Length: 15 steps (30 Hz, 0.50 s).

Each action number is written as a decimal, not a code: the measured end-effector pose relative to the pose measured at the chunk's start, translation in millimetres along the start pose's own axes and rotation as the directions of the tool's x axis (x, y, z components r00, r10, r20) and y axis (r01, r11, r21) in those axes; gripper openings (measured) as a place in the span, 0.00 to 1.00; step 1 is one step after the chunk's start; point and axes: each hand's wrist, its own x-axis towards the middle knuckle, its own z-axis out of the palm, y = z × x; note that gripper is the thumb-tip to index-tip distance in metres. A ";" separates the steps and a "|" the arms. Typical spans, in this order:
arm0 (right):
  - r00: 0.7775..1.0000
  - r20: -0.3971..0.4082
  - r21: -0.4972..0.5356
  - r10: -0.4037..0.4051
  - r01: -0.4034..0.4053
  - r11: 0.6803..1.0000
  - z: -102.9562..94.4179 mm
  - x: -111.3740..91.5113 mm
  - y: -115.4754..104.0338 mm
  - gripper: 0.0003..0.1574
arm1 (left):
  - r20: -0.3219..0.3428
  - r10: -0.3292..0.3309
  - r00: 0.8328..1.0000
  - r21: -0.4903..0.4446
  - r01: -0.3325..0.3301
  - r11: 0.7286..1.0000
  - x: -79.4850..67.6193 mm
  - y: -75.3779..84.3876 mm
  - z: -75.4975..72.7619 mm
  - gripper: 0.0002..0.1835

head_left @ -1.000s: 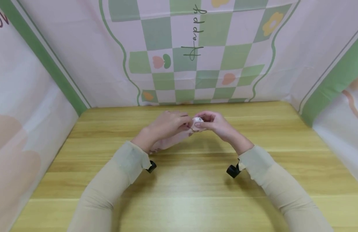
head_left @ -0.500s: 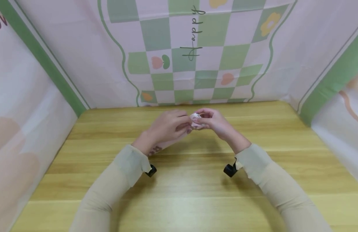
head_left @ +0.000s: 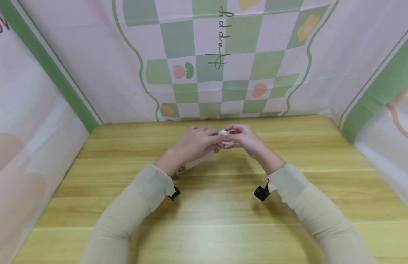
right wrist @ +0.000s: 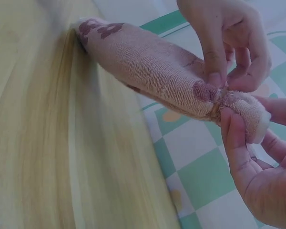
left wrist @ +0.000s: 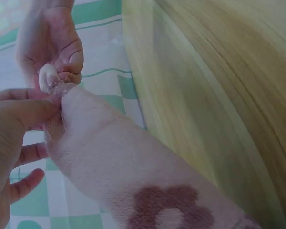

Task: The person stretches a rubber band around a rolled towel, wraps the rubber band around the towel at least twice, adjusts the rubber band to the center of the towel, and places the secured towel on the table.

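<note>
Pinching pink cloth roll [right wrist: 143, 64] at its neck: left hand [head_left: 195, 143], fingers narrow. Right hand [head_left: 247, 140] grips its short end.

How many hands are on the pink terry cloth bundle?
2. The left hand pinches the pink terry cloth bundle by its gathered neck; the right hand grips the short end past it. Some fingers are partly hidden; no third hand shows.

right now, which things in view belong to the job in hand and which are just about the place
Part of the job:
- pink flower-print cloth bundle
- left hand, pinching its narrow neck
- right hand, holding its end

Just around:
- wooden table
- green-checked backdrop
- black wrist cameras
</note>
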 end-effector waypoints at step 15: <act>0.999 0.001 0.039 0.039 -0.039 0.998 -2.7 2.3 -2.8 0.21 | 0.203 -0.087 0.975 0.128 0.062 0.990 7.5 7.1 -7.9 0.07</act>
